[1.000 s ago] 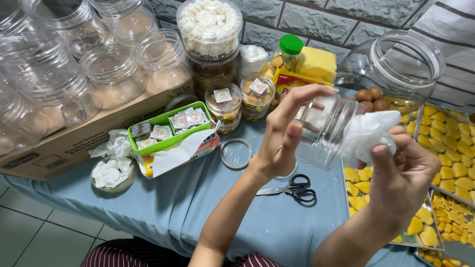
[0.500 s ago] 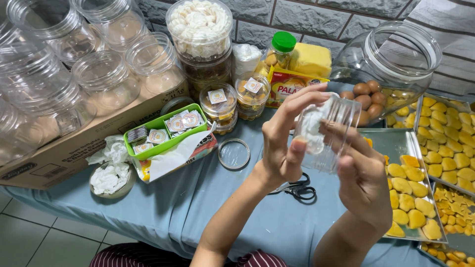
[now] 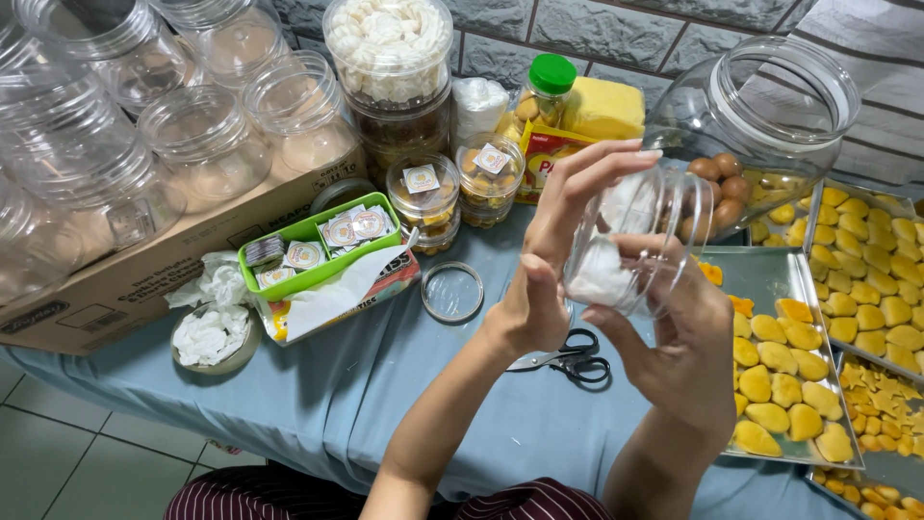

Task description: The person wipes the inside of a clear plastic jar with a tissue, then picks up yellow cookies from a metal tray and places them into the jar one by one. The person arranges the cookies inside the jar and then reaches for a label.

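Grey stone blocks made the wall point(image 3: 597, 24) at the far side, and a table with a blue cloth point(image 3: 385, 404) stood in front of it. On the far left sat a brown cardboard box point(image 3: 144, 279) full of empty clear tubs point(image 3: 207, 135). Next to it was a green tray point(image 3: 313, 255) holding small stickers. A clear lid point(image 3: 452, 292) lay flat on the cloth, and black scissors point(image 3: 573, 358) lay just right of it, near the person. A tall tub of white puffy snacks point(image 3: 390, 48) stood at the back. On the right, metal trays point(image 3: 770, 289) held yellow cookies point(image 3: 780, 385), and a big clear jar point(image 3: 760, 116) leaned on its side with brown balls inside.

The small clear jar point(image 3: 640, 241) was up in the air over the middle of the table, tipped sideways. The left hand point(image 3: 549, 279) held it with long fingers curled around its top and side. The right hand point(image 3: 683, 347) went in from below, its fingers pushing a white tissue point(image 3: 602, 274) inside the jar, it seemed. So both hands were closed on something, not loose.

What could go wrong? The jar was smooth and thin, so it might slip and fall on the cookies. A hard squeeze might dent it. The tissue might tear and leave bits inside. An elbow might also bump the tray edge and spill cookies.
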